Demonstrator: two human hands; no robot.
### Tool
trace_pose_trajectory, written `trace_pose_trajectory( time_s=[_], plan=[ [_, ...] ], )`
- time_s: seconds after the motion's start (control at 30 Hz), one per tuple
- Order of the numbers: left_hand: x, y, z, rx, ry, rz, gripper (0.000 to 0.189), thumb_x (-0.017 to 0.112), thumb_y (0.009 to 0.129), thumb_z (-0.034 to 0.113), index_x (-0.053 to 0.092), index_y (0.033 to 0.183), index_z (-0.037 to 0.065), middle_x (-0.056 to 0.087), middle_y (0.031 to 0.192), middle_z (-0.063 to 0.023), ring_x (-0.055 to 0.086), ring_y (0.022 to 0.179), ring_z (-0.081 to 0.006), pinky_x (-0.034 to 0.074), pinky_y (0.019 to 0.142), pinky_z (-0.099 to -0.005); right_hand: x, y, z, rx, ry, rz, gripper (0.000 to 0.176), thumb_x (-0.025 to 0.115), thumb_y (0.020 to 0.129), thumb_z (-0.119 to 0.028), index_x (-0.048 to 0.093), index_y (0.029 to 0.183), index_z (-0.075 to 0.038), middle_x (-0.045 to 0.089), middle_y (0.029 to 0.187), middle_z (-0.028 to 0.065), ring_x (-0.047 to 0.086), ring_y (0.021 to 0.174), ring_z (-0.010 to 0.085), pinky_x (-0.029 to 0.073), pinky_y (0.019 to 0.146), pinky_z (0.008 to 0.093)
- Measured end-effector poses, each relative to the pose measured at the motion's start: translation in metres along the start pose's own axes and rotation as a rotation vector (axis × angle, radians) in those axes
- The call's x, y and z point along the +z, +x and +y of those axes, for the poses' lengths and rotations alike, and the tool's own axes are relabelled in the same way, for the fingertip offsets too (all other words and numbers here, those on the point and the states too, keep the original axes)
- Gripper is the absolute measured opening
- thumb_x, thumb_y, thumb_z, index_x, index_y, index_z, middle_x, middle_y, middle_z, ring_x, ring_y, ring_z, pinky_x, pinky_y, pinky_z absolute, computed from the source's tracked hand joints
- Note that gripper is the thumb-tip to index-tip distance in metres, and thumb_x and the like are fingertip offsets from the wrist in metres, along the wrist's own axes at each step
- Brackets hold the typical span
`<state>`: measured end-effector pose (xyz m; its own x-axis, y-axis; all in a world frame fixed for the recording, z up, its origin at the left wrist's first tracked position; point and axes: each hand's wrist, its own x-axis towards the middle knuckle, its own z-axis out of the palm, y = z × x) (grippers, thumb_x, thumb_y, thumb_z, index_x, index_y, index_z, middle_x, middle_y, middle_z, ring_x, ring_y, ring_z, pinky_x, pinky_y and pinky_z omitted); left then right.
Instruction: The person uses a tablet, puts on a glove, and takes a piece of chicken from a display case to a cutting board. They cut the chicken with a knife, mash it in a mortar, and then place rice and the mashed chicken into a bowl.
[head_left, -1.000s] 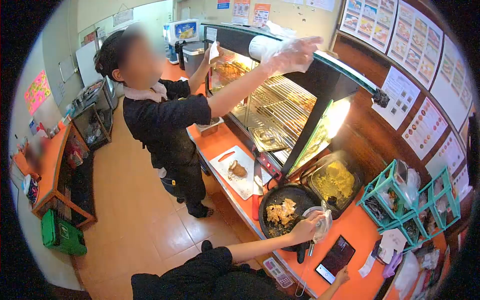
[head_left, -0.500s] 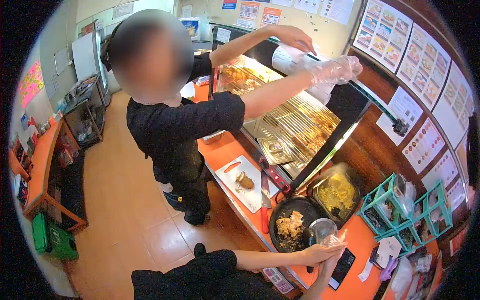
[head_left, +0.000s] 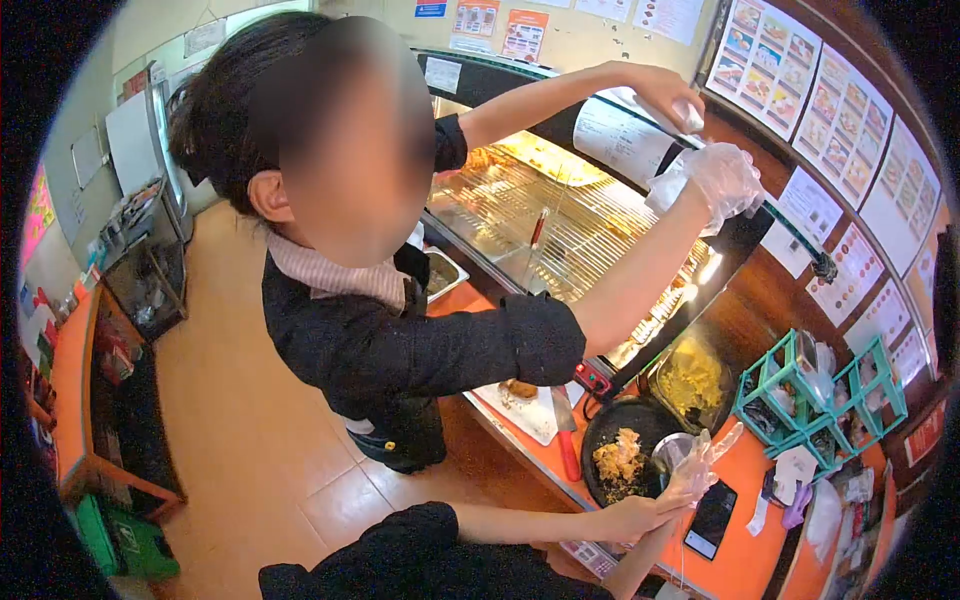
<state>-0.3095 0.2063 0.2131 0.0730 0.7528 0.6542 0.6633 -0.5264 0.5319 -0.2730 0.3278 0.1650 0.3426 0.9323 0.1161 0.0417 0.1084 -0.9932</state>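
Observation:
My right hand [head_left: 696, 470] wears a clear plastic glove, and its fingers stretch out toward the upper right. My bare left hand [head_left: 638, 513] is closed at the glove's cuff, by the right wrist. Just beyond my hands sits a round black pan [head_left: 605, 430] holding a heap of shredded, orange-brown food [head_left: 620, 460]. A round clear container [head_left: 672, 452] at the pan's right edge is partly hidden by the gloved fingers. A dark phone [head_left: 712, 520] lies on the orange counter [head_left: 745, 548] to the right of my hands.
A co-worker [head_left: 350, 340] stands at left, arms reaching across the heated display case [head_left: 590, 235]. A red-handled knife [head_left: 570, 455] lies by a white cutting board [head_left: 535, 418]. Beyond the pan is a tray of yellow food [head_left: 692, 380]. Teal baskets [head_left: 800, 400] stand at right.
My right fingers have straightened inside the glove. The co-worker has come closer and moved right, with the bare hand now holding something white. The view has shifted slightly.

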Motion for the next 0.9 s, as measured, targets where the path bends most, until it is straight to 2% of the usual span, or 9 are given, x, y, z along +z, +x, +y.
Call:
trace_pose_trajectory(
  time_s=[0.07,0.27,0.3,0.37,0.5,0.63,0.73,0.87,0.9],
  plan=[
    [-0.01,-0.013,0.001,0.031,-0.054,0.044,0.087,0.062,0.073,0.0,0.023,0.151,0.007,0.041,0.145,-0.0138,0.066,0.07,-0.0355,0.055,0.059,-0.0414,-0.025,-0.024,0.025,0.031,0.018,-0.029,0.023,0.056,0.096,-0.019,0.065,0.107,-0.001,0.066,0.096,0.0096,0.062,0.079,0.014,0.05,0.069,0.0258],
    [-0.014,-0.04,-0.003,-0.132,0.016,-0.095,0.085,0.058,0.075,-0.002,0.022,0.152,0.004,0.017,0.16,-0.0032,0.066,0.082,-0.0352,0.055,0.064,-0.0408,-0.059,-0.064,0.064,0.099,0.073,-0.153,0.022,0.056,0.096,-0.021,0.065,0.103,-0.002,0.065,0.093,0.0082,0.061,0.077,0.0136,0.049,0.068,0.0256],
    [-0.03,-0.037,0.009,-0.133,-0.083,-0.13,0.084,0.058,0.076,-0.002,0.022,0.152,0.005,0.019,0.16,-0.0034,0.065,0.086,-0.0353,0.055,0.065,-0.0406,0.035,-0.002,-0.016,0.108,0.08,-0.177,0.022,0.056,0.096,-0.021,0.065,0.103,-0.002,0.065,0.092,0.0079,0.061,0.077,0.0135,0.049,0.068,0.0255],
    [-0.028,-0.041,0.011,-0.132,-0.185,-0.168,0.084,0.058,0.076,-0.001,0.022,0.152,0.006,0.02,0.16,-0.0037,0.065,0.09,-0.0355,0.055,0.066,-0.0405,0.005,-0.012,0.015,0.123,0.094,-0.225,0.022,0.056,0.096,-0.022,0.065,0.102,-0.002,0.065,0.091,0.0075,0.061,0.076,0.0134,0.049,0.068,0.0254],
    [0.004,-0.048,-0.006,0.033,-0.27,-0.29,0.075,0.051,0.083,0.009,0.022,0.151,0.003,0.025,0.157,-0.0085,0.063,0.1,-0.0375,0.053,0.081,-0.0415,-0.084,-0.031,0.093,0.143,0.122,-0.33,0.023,0.056,0.097,-0.023,0.065,0.099,-0.003,0.064,0.089,0.0065,0.06,0.074,0.0131,0.048,0.067,0.0253],
    [-0.011,-0.049,-0.018,-0.043,-0.436,-0.581,0.078,0.05,0.086,0.033,0.022,0.151,0.001,0.033,0.151,-0.0205,0.06,0.107,-0.0399,0.047,0.096,-0.0423,-0.003,0.004,0.028,0.19,0.154,-0.453,0.023,0.056,0.097,-0.025,0.065,0.097,-0.003,0.064,0.086,0.0056,0.059,0.073,0.0128,0.048,0.066,0.0251],
    [-0.057,-0.041,-0.008,0.1,-0.008,-0.67,0.076,0.051,0.087,0.034,0.022,0.153,0.011,0.033,0.15,-0.022,0.064,0.097,-0.0375,0.052,0.084,-0.0426,-0.001,0.002,0.033,0.226,0.188,-0.514,0.024,0.057,0.097,-0.026,0.065,0.095,-0.004,0.063,0.085,0.0049,0.058,0.072,0.0126,0.048,0.065,0.0249],
    [0.019,-0.076,-0.063,-0.072,-0.319,-0.704,0.07,0.051,0.089,0.019,0.023,0.153,0.017,0.031,0.152,-0.0186,0.066,0.084,-0.0339,0.055,0.068,-0.0414,-0.012,-0.004,0.045,0.274,0.232,-0.559,0.025,0.057,0.097,-0.027,0.065,0.092,-0.004,0.063,0.082,0.004,0.058,0.07,0.0123,0.047,0.065,0.0248],
    [0.003,-0.073,-0.056,0.122,-0.223,-0.52,0.071,0.052,0.089,0.014,0.022,0.154,0.016,0.036,0.148,-0.0178,0.065,0.08,-0.0327,0.054,0.062,-0.0407,-0.013,-0.006,0.048,0.286,0.245,-0.576,0.025,0.057,0.097,-0.028,0.065,0.092,-0.004,0.063,0.082,0.0037,0.058,0.07,0.0123,0.047,0.064,0.0247]
  ],
)
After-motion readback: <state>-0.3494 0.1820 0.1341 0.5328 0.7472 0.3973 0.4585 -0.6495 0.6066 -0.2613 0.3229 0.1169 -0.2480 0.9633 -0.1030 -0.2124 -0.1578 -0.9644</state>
